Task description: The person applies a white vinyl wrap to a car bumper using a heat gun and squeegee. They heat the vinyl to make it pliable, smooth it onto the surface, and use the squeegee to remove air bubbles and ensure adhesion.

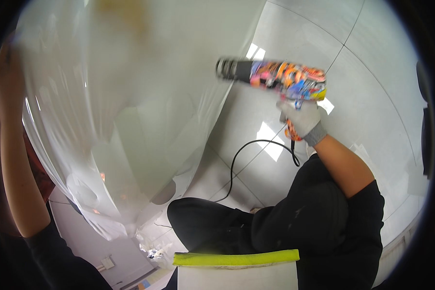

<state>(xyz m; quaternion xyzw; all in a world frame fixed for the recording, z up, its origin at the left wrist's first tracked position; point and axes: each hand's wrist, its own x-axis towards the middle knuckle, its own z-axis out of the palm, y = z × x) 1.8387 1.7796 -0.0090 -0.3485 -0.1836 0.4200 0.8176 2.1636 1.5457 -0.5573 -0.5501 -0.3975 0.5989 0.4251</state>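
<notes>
My right hand (302, 117), in a pale knit work glove, grips the handle of a heat gun (288, 78) covered in a multicolored graphic pattern. Its dark nozzle points left and overlaps the right edge of a large sheet of clear plastic film (141, 119) in this view. I cannot tell whether the two touch. The gun is slightly blurred. At the far left, my bare left hand (9, 79) is raised and holds the film's left edge; its fingertips are blurred and partly hidden. The film hangs in long folds, gathering to a crumpled lower end near the floor.
A black power cord (235, 156) loops from the gun's handle across the grey tiled floor (348, 90). My bent knee (206, 221) is beside the film. A white flat piece with a lime-green edge strip (235, 258) is close below me. Crumpled scraps (157, 250) lie lower left.
</notes>
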